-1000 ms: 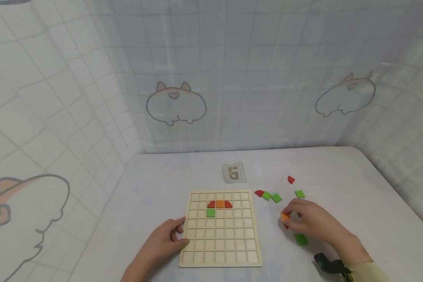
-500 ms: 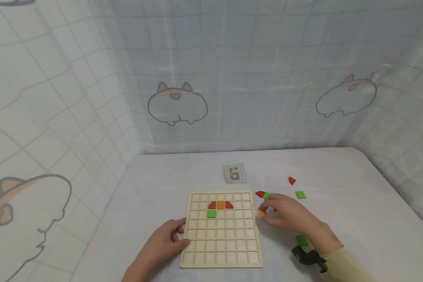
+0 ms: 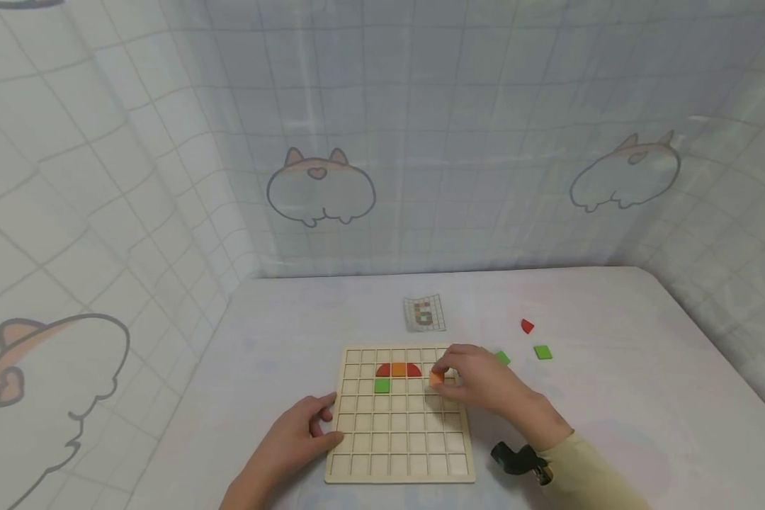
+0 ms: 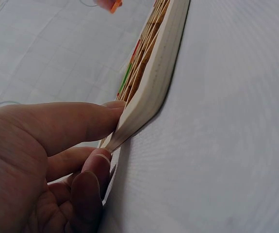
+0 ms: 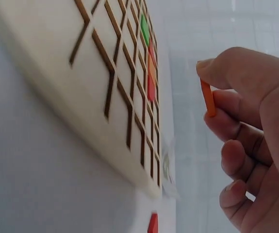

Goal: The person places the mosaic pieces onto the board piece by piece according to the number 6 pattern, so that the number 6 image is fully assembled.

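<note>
Carrying looks to be the step in hand: the right hand (image 3: 484, 381) pinches a flat orange square tile (image 3: 436, 380) between thumb and fingers, above the upper right part of the pale, wood-like grid board (image 3: 399, 479) in the lower middle of the head view. In the right wrist view the tile is seen nearly edge-on, apart from the board, with the other fingers loosely bent and holding nothing. At the board's left edge, the left hand (image 3: 296, 432) grips the rim with thumb and bent fingers, which seems meant to steady it

Set in the grid's upper part are a red quarter-round piece (image 3: 384, 370), an orange square (image 3: 398, 370) and a second red quarter-round (image 3: 414, 370) in a row, with a green square (image 3: 382, 385) below the left one. Above the board lies a small printed grid sheet (image 3: 424, 313); right of centre lie a loose red wedge (image 3: 527, 326) and a loose green square (image 3: 542, 352)

Which cell the held tile is bound for, I cannot tell; the next move probably calls for turning it level, squaring its edges to a cell and lowering it before the pinch loosens
</note>
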Motion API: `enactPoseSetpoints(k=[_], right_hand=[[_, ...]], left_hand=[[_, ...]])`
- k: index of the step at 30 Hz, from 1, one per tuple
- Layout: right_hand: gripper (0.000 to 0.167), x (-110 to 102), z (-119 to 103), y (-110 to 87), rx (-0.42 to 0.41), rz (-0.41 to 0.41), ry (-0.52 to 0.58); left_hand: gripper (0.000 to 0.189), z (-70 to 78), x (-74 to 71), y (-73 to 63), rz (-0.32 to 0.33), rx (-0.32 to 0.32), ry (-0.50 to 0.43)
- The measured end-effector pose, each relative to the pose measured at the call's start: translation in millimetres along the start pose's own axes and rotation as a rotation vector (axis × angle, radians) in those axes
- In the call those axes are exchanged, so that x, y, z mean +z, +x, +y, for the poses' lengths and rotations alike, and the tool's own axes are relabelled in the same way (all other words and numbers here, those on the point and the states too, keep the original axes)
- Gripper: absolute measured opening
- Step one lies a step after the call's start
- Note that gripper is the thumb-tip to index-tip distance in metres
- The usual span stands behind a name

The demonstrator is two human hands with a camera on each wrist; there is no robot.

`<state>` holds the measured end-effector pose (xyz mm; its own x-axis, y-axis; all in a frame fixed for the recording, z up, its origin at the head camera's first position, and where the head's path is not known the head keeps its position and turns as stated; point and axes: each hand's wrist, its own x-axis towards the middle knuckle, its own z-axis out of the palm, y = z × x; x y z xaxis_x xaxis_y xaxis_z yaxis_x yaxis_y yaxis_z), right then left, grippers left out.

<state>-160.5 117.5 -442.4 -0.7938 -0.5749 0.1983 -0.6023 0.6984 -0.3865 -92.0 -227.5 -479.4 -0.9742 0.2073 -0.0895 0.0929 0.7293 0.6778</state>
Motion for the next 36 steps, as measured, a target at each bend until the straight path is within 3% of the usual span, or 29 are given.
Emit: enactPoseSetpoints(k=[15, 26, 36], right_hand=[[0.015, 25.5, -29.4, 24.3, -0.015, -0.031, -0.004], [0.014, 42.3, -46.3, 34.0, -0.072, -0.082, -0.031], [0.011, 53.0, -56.0, 39.2, -0.096, -0.092, -0.059]], left_hand=[[0.071, -0.6, 0.3, 0.6, 0.003, -0.017, 0.003], [0.071, 0.7, 1.3, 1.2, -0.005, -0.031, 0.003], [0.07, -2.2, 0.0, 2.0, -0.004, 0.001, -0.006]])
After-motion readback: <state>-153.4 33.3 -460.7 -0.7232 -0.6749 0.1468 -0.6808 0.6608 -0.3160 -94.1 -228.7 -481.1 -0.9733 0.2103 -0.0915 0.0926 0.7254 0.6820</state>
